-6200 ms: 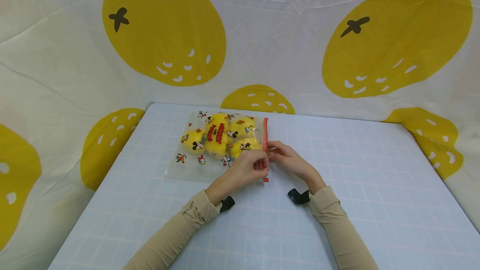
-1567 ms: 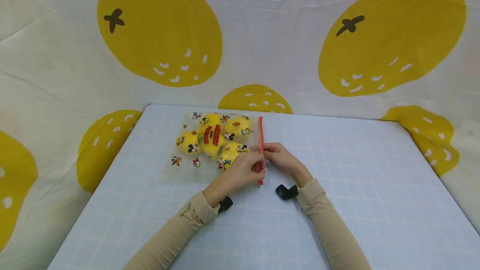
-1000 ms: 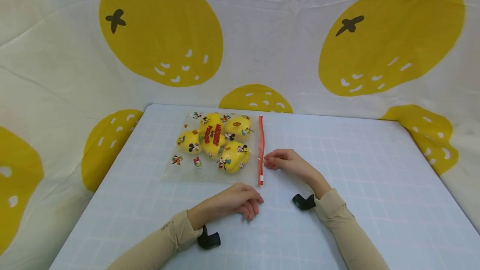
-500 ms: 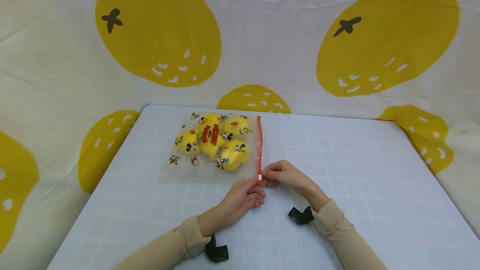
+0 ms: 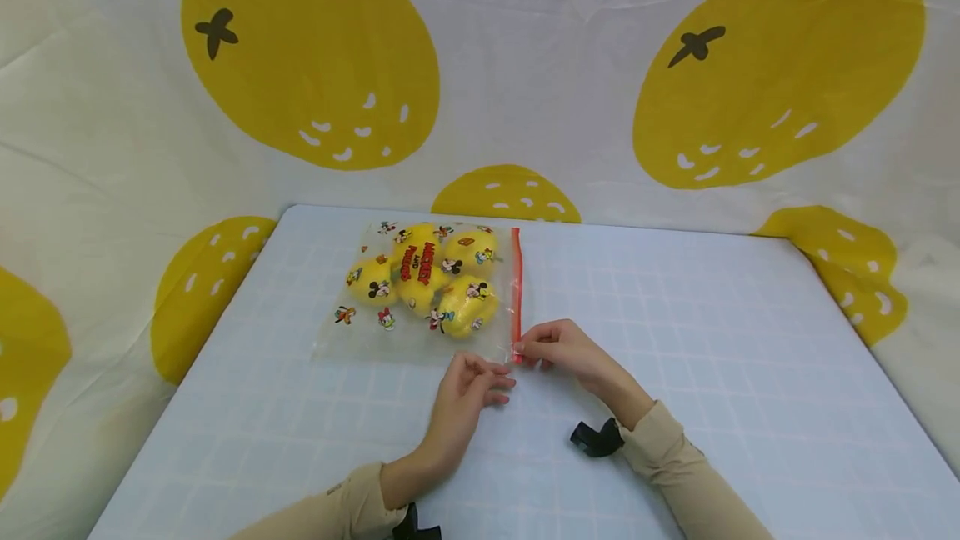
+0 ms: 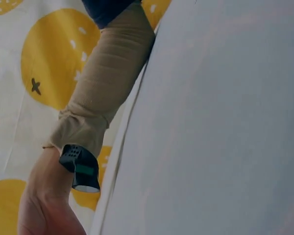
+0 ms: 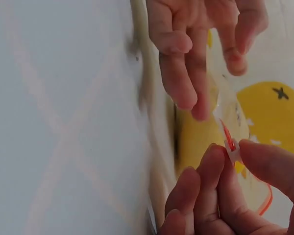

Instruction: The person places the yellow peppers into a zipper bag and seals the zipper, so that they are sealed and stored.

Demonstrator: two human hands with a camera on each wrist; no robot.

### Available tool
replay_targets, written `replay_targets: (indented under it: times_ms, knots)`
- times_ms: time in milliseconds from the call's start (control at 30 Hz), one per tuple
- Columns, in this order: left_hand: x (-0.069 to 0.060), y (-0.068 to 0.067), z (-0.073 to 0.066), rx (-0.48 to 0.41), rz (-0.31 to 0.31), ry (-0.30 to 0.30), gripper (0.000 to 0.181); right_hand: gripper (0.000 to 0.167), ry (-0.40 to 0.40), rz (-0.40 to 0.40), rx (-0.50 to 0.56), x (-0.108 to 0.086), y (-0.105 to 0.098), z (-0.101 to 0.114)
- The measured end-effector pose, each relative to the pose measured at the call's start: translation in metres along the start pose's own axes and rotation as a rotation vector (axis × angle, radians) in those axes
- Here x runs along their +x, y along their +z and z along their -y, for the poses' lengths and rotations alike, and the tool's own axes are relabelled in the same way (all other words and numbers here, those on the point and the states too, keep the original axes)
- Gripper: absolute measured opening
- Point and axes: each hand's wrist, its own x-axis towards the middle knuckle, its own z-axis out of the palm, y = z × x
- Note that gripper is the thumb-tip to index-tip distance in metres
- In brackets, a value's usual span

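A clear zip bag (image 5: 420, 344) printed with cartoon figures lies flat on the table, with several rounded yellow things (image 5: 467, 307) inside. Its red zip strip (image 5: 517, 290) runs along the right side. At the strip's near end, my right hand (image 5: 570, 357) pinches the small white zip slider (image 7: 232, 151) between thumb and fingers, as the right wrist view shows. My left hand (image 5: 456, 407) is just in front of the bag's near right corner, fingers loosely spread. The right wrist view shows these left fingers (image 7: 179, 88) apart from the slider, holding nothing.
The pale blue gridded table (image 5: 712, 340) extends to both sides and toward me. Behind it hangs a white cloth (image 5: 540, 90) with large yellow fruit prints. Black wrist mounts (image 5: 597, 438) sit under both cuffs.
My hands have moved from the middle of the zip strip to its near end. The left hand has come off the corner and drawn slightly back; the right now pinches the slider.
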Motion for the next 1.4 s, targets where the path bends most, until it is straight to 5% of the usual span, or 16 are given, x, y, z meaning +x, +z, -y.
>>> replay_targets:
  times_ms: [133, 333, 567, 1067, 1400]
  knots:
    - [0.002, 0.0, -0.001, 0.051, 0.032, 0.075, 0.026, 0.023, 0.018, 0.003, 0.002, 0.0, -0.001, 0.004]
    - [0.027, 0.003, 0.003, 0.046, 0.021, 0.161, 0.024, 0.022, 0.05, -0.003, 0.029, 0.0, 0.001, 0.007]
    - [0.034, 0.008, 0.001, 0.08, -0.011, 0.147, 0.018, 0.022, 0.055, -0.037, 0.045, -0.001, 0.006, 0.007]
    - [0.034, 0.009, -0.001, 0.051, -0.043, 0.151, 0.014, 0.016, 0.122, -0.283, 0.102, -0.005, 0.027, 0.014]
    - [0.034, 0.011, -0.002, 0.023, -0.064, 0.142, 0.015, 0.019, 0.139, -0.239, 0.109, -0.006, 0.023, 0.014]
